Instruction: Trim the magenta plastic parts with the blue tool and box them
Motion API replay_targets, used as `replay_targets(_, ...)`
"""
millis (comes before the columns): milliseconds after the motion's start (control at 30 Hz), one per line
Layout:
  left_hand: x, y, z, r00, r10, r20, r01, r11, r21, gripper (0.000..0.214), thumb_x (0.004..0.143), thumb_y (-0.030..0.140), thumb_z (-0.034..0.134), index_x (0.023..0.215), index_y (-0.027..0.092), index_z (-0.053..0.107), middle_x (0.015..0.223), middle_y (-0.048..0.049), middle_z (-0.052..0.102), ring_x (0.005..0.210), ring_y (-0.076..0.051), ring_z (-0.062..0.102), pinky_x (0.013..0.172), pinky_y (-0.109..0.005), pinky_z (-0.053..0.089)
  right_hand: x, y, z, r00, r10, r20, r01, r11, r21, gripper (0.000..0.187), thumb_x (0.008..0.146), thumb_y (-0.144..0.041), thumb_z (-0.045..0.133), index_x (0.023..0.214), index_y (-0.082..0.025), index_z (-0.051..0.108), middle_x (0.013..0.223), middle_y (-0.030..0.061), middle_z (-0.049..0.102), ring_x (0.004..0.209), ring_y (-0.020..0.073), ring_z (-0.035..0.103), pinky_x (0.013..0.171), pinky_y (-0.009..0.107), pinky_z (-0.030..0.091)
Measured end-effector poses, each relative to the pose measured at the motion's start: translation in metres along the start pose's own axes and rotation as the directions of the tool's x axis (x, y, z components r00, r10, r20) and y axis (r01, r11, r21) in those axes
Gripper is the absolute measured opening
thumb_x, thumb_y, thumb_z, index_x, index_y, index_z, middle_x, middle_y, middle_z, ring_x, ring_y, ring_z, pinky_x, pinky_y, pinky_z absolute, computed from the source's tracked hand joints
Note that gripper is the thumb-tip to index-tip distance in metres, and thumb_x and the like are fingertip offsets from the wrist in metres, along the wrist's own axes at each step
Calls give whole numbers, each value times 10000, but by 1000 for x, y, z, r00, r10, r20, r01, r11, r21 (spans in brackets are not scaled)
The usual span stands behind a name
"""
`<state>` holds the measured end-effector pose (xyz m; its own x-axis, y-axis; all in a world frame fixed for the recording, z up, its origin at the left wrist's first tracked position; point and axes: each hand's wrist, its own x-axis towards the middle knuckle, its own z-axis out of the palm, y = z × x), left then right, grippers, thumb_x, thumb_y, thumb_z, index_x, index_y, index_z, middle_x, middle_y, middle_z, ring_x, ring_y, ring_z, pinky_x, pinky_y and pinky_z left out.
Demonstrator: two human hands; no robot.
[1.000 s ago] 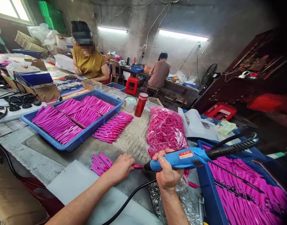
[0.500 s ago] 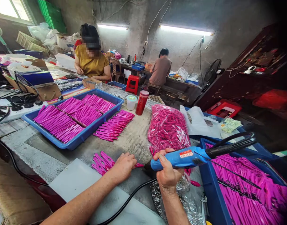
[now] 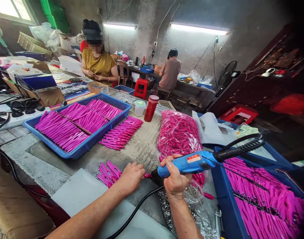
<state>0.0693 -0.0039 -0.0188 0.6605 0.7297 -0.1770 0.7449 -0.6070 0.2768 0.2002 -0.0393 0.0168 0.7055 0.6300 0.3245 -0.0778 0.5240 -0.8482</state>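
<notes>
My right hand [image 3: 175, 179] is closed round a blue electric screwdriver [image 3: 189, 164], its dark tip pointing left at a small pink plastic piece [image 3: 148, 175]. My left hand [image 3: 130, 176] presses that pink piece down on the concrete bench, fingers closed over it. Just left of my left hand lies a small pile of pink pieces [image 3: 107, 172]. Tiny metal screws [image 3: 148, 159] are scattered on the bench behind my hands. A clear bag full of pink parts [image 3: 179, 134] stands behind the screwdriver.
A blue tray [image 3: 79, 151] of pink handles sits at left, with a loose row of pink pieces [image 3: 120, 134] beside it. Another blue bin [image 3: 226, 205] of pink parts is at right. A red bottle [image 3: 150, 108] and white cup [image 3: 139, 108] stand behind. Two people work at far tables.
The screwdriver's rear end has risen slightly and its tip stays on the pink piece. Both hands remain in place. The view has shifted a little.
</notes>
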Motion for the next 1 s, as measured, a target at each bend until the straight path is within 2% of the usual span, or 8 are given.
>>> replay_targets(267,-2,1,-1,1000,-5,-14,4,1000,-28,161,898,232,482,864,200,637,938,-47,650,953,-220,557,763,-324,409,-2,2,7,998,51,25,-52,998,27,324,625,-260,714,863,-163,517,630,-31,560,483,144,545,531,303,451)
replay_targets(533,-3,-10,-5,997,-12,-79,4,995,-102,135,900,212,493,869,195,624,933,-33,635,914,-177,577,769,-272,420,2,-9,2,1000,12,-5,-12,999,50,281,641,-255,695,842,-160,524,604,-35,555,482,142,548,538,302,452)
replay_targets(733,-3,-12,-7,996,-12,-92,6,997,-72,145,911,211,477,863,184,611,944,-36,628,925,-172,566,785,-265,408,3,-13,0,999,9,-38,-7,999,51,280,637,-263,689,835,-158,522,591,-33,551,473,146,548,532,306,450)
replay_targets(1000,-8,-6,-7,998,56,-25,-54,997,56,223,934,188,405,855,193,614,929,-48,623,912,-203,537,740,-314,375,2,-10,-2,999,23,-49,-21,999,41,285,629,-271,694,826,-160,520,587,-31,549,475,150,540,528,309,441)
